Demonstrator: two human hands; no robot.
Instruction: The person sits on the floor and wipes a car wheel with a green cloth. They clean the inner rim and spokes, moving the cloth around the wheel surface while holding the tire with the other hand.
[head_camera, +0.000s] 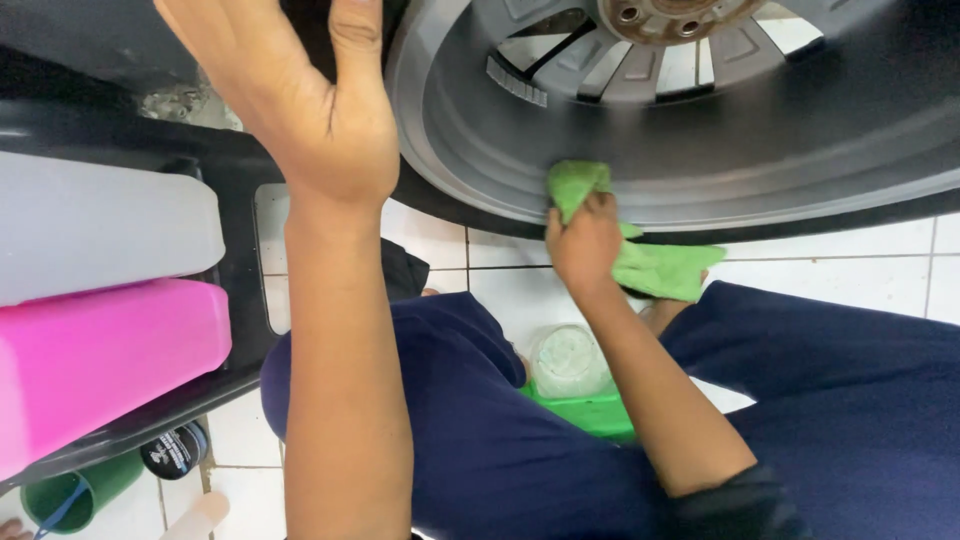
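our right hand (583, 240) clutches the green cloth (640, 255) against the lower lip of the grey wheel rim (480, 150), its long axis trailing right, while our left hand (300, 95), spread flat, rests at the rim's left.

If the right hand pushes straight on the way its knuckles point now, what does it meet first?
Probably the inner barrel of the grey alloy wheel rim: the right hand already presses the green microfibre cloth against its lower edge. Depth is unclear, so the cloth may ride further up the barrel.

Bare forearms, 2 hands without gloves; dark navy trousers (500, 440) cover both legs.
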